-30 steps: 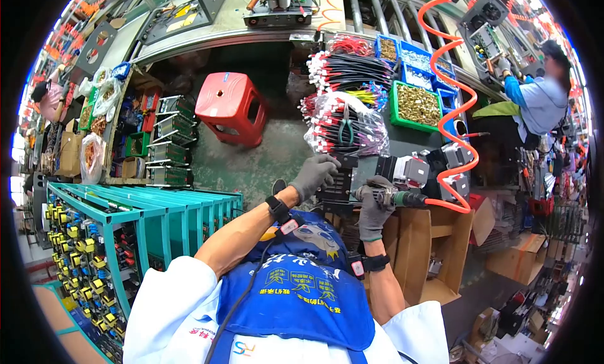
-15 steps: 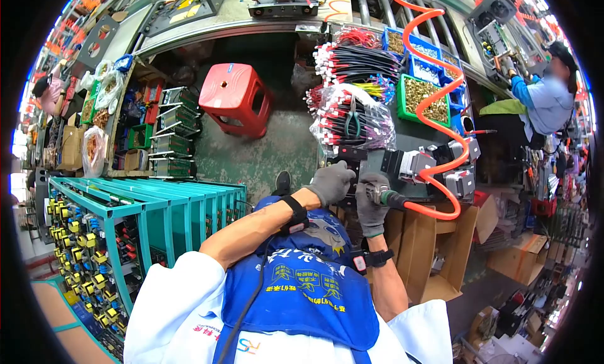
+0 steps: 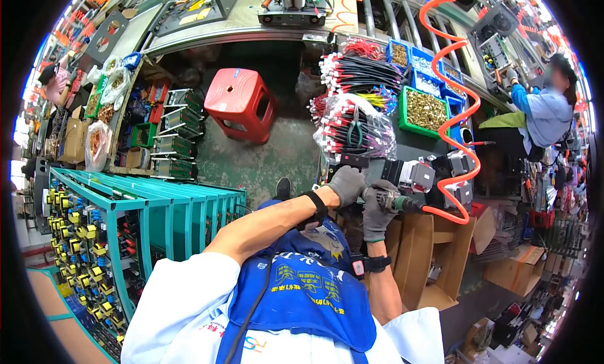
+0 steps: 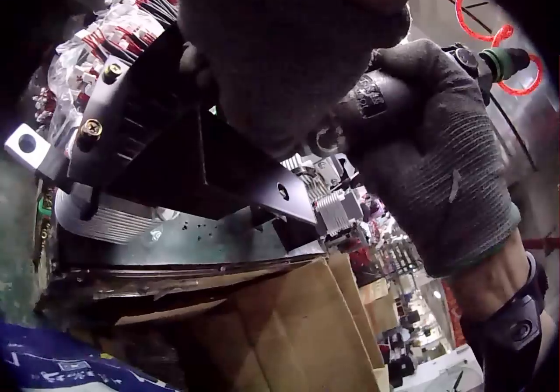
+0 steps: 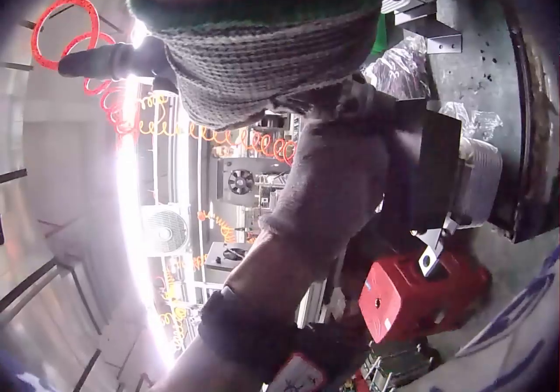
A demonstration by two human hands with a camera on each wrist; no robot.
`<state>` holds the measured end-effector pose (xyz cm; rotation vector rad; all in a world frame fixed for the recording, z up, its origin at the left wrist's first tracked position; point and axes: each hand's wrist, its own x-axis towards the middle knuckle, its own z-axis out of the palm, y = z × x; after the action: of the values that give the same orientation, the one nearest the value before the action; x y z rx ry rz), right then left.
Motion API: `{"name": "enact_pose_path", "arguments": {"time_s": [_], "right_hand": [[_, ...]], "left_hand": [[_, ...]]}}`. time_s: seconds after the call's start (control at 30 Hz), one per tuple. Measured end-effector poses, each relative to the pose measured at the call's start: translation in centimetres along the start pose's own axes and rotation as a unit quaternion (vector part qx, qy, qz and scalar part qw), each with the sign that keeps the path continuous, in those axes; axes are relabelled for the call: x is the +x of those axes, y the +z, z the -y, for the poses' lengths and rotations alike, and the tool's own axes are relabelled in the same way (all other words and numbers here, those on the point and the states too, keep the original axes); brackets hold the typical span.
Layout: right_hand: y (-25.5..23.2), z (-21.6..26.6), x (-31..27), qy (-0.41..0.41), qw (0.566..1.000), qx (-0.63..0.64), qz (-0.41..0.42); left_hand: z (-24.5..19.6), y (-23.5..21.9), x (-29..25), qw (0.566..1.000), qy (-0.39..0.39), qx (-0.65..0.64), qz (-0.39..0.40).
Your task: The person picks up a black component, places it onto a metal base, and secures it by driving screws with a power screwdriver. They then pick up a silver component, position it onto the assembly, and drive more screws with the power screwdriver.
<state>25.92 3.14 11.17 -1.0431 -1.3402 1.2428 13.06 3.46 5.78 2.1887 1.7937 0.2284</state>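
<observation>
In a grey knit glove, my right hand [image 3: 377, 216] grips a pneumatic screwdriver [image 3: 406, 204], its orange coiled hose [image 3: 443, 214] trailing from the rear. My gloved left hand [image 3: 346, 184] is close to the front end of the tool, over a black metal bracket [image 4: 131, 147] with screws in its face. The left wrist view has both the left hand [image 4: 280, 59] and the right hand [image 4: 446, 156] above this bracket. The left fingertips are mostly hidden, so I cannot tell what they hold. A ribbed metal block [image 4: 109, 217] sits below the bracket.
Cable bundles [image 3: 358, 71] and pliers [image 3: 355, 132] lie beyond the hands. A green bin [image 3: 425, 109] holds brass parts, with blue bins behind. A cardboard box [image 3: 415, 260] stands below right, a red stool [image 3: 239, 106] ahead left, a teal rack [image 3: 154, 216] left. Another person [image 3: 544, 109] works far right.
My left hand has moved right, up to the front of the screwdriver. The right hand keeps its grip on the tool with only a small shift. The hose has swung.
</observation>
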Motion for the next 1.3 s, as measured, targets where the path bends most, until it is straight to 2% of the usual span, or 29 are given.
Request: {"name": "enact_pose_path", "arguments": {"time_s": [0.2, 0.3, 0.4, 0.5, 0.6, 0.7, 0.9, 1.0, 1.03, 1.13, 1.17, 1.3], "right_hand": [[0.1, -1.6, 0.0, -0.059, 0.998, -0.004, -0.009], [0.2, -1.9, 0.0, -0.030, 1.000, 0.003, -0.006], [0.3, -1.5, -0.1, -0.017, 1.000, 0.004, 0.003], [0.6, -0.6, 0.0, -0.047, 0.999, -0.014, 0.001], [0.2, -1.5, 0.0, -0.041, 0.999, -0.020, 0.005], [0.8, 0.5, -0.3, 0.003, 1.000, 0.017, 0.004], [0.2, 0.2, 0.3, -0.042, 0.999, 0.010, -0.006], [0.2, 2.5, 1.0, -0.001, 0.995, 0.101, -0.002], [0.5, 4.1, 1.1, -0.002, 0.995, 0.105, -0.004], [0.3, 4.4, 2.3, -0.023, 0.998, 0.066, -0.005], [0.4, 5.1, 2.3, 0.007, 0.988, 0.152, 0.026], [0.8, 6.5, 2.6, -0.012, 0.991, 0.132, -0.005]], "left_hand": [[-0.1, -0.3, -0.4, 1.000, -0.009, 0.017, 0.001], [-0.1, -0.4, -0.3, 1.000, -0.024, 0.010, 0.007], [0.0, 0.2, -0.4, 1.000, -0.021, 0.011, -0.021], [0.0, 0.2, -0.5, 0.999, -0.027, 0.011, -0.031], [-0.2, -0.2, -0.6, 0.999, -0.027, 0.015, -0.015], [-0.5, -1.2, -0.6, 0.998, -0.044, 0.023, 0.040], [-0.4, -1.0, -0.7, 0.997, -0.051, 0.025, 0.054], [-0.1, -1.4, -1.3, 0.999, -0.020, 0.014, 0.023], [-0.2, -1.5, -1.2, 0.999, -0.021, 0.021, 0.026], [-0.4, -1.7, -1.3, 0.998, -0.029, -0.046, -0.011], [-0.2, -1.4, -1.6, 0.996, -0.024, -0.076, -0.049], [0.7, -0.9, -2.4, 0.985, -0.032, -0.106, -0.131]]}}
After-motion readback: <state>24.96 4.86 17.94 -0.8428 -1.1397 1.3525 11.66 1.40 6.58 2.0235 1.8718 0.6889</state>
